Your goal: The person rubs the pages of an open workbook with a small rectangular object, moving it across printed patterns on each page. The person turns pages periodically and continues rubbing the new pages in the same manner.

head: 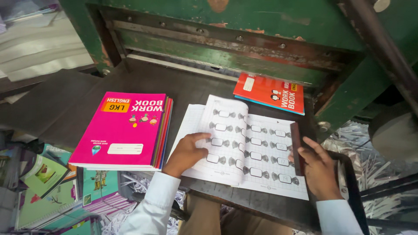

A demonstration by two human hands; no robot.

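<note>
Hands first: our left hand (188,150) lies with fingers curled on the left page of an open workbook (244,146), pressing the page down rather than gripping anything, while our right hand (320,167) is wrapped round a dark flat block (297,148) that stands on edge along the workbook's right margin. The workbook lies open on the dark metal table (56,102) of a green cutting machine (244,26), its pages printed with rows of sweet-shaped boxes, and its near edge runs just past the table's front lip. We see no true containers; the nearest thing to one is the machine's low slot at the back, where a red workbook (270,92) lies half tucked under the green bar. To the left of the open workbook, just beside it, sits a stack of workbooks (124,130) with a pink cover on top, its near corner also at the table's front edge. Bare table stretches behind and to the left of the stack, and a narrow strip lies between the open pages and the red workbook. Below the front edge, paper shreds (370,174) lie heaped on the right, and more coloured books (43,191) lie piled on the lower left.
</note>
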